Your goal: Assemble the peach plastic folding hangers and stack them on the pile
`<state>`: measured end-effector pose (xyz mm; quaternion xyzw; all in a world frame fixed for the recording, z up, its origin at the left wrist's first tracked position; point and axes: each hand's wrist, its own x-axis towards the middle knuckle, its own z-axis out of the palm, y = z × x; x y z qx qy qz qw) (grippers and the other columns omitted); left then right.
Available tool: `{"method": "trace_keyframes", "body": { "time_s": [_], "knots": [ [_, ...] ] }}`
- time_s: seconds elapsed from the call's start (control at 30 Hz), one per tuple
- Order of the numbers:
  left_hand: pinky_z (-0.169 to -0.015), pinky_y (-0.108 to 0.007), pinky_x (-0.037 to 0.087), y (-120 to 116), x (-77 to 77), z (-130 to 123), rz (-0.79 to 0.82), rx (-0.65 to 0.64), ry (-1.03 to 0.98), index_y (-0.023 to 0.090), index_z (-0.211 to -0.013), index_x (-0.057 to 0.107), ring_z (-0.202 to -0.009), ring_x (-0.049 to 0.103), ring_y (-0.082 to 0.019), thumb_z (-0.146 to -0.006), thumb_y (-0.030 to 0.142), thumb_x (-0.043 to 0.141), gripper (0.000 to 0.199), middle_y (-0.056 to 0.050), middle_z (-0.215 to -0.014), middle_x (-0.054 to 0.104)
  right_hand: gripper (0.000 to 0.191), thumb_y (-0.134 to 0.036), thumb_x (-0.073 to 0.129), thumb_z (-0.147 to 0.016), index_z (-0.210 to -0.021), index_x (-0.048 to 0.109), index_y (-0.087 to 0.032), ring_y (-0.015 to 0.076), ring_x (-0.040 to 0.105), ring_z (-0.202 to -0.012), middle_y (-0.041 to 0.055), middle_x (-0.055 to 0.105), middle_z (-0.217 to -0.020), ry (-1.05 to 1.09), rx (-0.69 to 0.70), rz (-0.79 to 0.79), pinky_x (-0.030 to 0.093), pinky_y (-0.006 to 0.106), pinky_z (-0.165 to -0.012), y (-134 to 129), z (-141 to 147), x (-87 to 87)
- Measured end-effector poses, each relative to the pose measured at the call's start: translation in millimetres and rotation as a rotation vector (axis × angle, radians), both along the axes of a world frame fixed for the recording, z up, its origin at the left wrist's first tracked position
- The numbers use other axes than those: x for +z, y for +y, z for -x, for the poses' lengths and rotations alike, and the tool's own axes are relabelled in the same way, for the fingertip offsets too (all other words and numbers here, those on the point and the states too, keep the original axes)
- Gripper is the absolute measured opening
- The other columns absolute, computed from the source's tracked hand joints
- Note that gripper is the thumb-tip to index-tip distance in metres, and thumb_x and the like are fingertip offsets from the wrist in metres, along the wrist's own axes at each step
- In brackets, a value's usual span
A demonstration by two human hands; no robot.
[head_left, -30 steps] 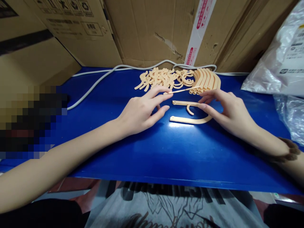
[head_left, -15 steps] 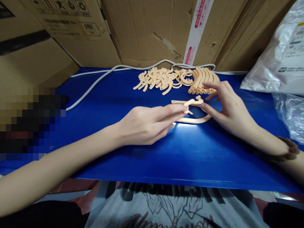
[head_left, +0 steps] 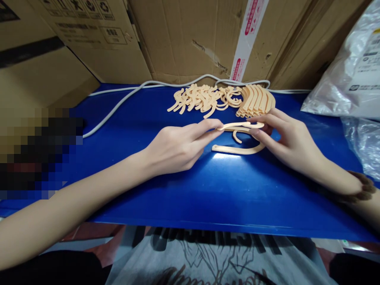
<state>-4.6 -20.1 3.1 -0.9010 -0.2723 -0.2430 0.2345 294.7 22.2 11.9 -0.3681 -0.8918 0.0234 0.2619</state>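
My left hand (head_left: 181,146) pinches the left end of a slim beige plastic strip (head_left: 236,125) between thumb and fingers. At the strip's other end, my right hand (head_left: 289,136) has its thumb and forefinger closed around it. Just below the strip shows a small beige hook (head_left: 236,137); whether it is joined to the strip I cannot tell. A longer curved beige arm (head_left: 234,150), with a hole near its left end, lies on the blue table (head_left: 190,202), its right end running behind my right thumb. Another straight beige part behind the strip is mostly covered.
A loose heap of beige hook-shaped pieces (head_left: 197,99) lies at the back. Beside it, curved beige arms (head_left: 257,99) are nested in a row. A white cable (head_left: 118,103) runs along cardboard boxes (head_left: 190,43). A clear plastic bag (head_left: 341,79) stands at right.
My left hand has risen slightly and turned its strip nearly level. My right thumb and forefinger, apart before, have come together on the strip's right end. The long arm's left end is now uncovered.
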Motion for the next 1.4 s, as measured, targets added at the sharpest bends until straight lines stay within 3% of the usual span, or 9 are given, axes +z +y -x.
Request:
{"method": "trace_keyframes", "body": {
  "time_s": [0.13, 0.33, 0.5, 0.63, 0.9, 1.07, 1.2, 1.4],
  "knots": [
    [-0.069, -0.031, 0.062, 5, -4.3, 0, 0.011, 0.025, 0.008, 0.007, -0.131, 0.069, -0.104, 0.077, -0.025, -0.102, 0.014, 0.052, 0.034, -0.013, -0.129, 0.075, 0.029, -0.033, 0.049, -0.109, -0.125, 0.07, -0.021, 0.0194, 0.065, -0.079, 0.006, 0.064, -0.093, -0.002, 0.028, -0.017, 0.05, 0.033, -0.07, -3, 2, -0.4],
    [-0.094, -0.037, 0.063, 9, -10.0, -2, 0.121, -0.086, -0.052, 0.01, -0.13, 0.068, -0.115, 0.07, -0.027, -0.103, 0.015, 0.055, 0.031, -0.012, -0.127, 0.075, 0.037, -0.018, 0.047, -0.107, -0.141, 0.064, -0.019, 0.0172, 0.061, -0.077, 0.0058, 0.062, -0.094, -0.083, 0.164, -0.169, 0.049, 0.029, -0.067, -16, 8, -5.7],
    [-0.091, -0.032, 0.06, 1, -8.9, -9, 0.169, -0.209, -0.091, 0.01, -0.115, 0.062, -0.105, 0.072, -0.022, -0.103, 0.006, 0.046, 0.02, -0.011, -0.121, 0.077, 0.045, -0.013, 0.054, -0.103, -0.148, 0.056, -0.019, 0.0169, 0.06, -0.076, 0.0048, 0.068, -0.093, -0.159, 0.274, -0.387, 0.045, 0.03, -0.066, -27, 14, -6.6],
    [-0.078, -0.031, 0.057, -7, -8.3, -15, 0.171, -0.218, -0.12, 0.013, -0.123, 0.054, -0.089, 0.073, -0.021, -0.108, 0.018, 0.048, 0.017, -0.008, -0.109, 0.078, 0.051, -0.014, 0.061, -0.101, -0.152, 0.053, -0.016, 0.017, 0.061, -0.077, 0.0042, 0.072, -0.091, -0.201, 0.322, -0.514, 0.043, 0.031, -0.065, -34, 16, -5.2],
    [-0.061, -0.025, 0.048, -11, -9.8, -17, 0.146, -0.131, -0.016, 0.017, -0.111, 0.056, -0.079, 0.07, -0.015, -0.112, 0.025, 0.034, 0.023, -0.004, -0.094, 0.073, 0.018, -0.02, 0.06, -0.105, -0.121, 0.068, -0.018, 0.0151, 0.063, -0.073, 0.0013, 0.073, -0.083, -0.259, 0.38, -0.548, 0.046, 0.031, -0.068, -36, 20, -2.5],
    [-0.054, -0.026, 0.04, -8, -11.4, -13, 0.178, -0.071, -0.002, 0.019, -0.098, 0.057, -0.067, 0.065, -0.012, -0.113, 0.023, 0.035, 0.027, -0.001, -0.086, 0.069, 0.041, -0.041, 0.06, -0.106, -0.129, 0.064, -0.008, 0.0179, 0.067, -0.081, 0.0067, 0.075, -0.089, -0.263, 0.352, -0.487, 0.048, 0.031, -0.071, -36, 24, 0.2],
    [-0.052, -0.026, 0.034, -6, -7.3, -8, 0.263, 0.037, -0.101, 0.02, -0.085, 0.053, -0.056, 0.057, -0.012, -0.113, 0.027, 0.033, 0.035, 0.001, -0.07, 0.062, 0.031, -0.036, 0.056, -0.108, -0.12, 0.071, -0.012, 0.0205, 0.068, -0.086, 0.0107, 0.076, -0.103, -0.331, 0.269, -0.454, 0.048, 0.032, -0.073, -32, 22, -4.4],
    [-0.052, -0.026, 0.027, -1, -0.8, -4, 0.532, 0.265, -0.169, 0.022, -0.075, 0.046, -0.054, 0.055, -0.015, -0.109, 0.059, 0.03, 0.053, 0.001, -0.06, 0.055, 0.029, -0.032, 0.052, -0.109, -0.117, 0.073, -0.015, 0.0205, 0.067, -0.088, 0.0101, 0.074, -0.104, -0.377, 0.225, -0.38, 0.049, 0.033, -0.076, -27, 18, -9.2]
  ]
}}
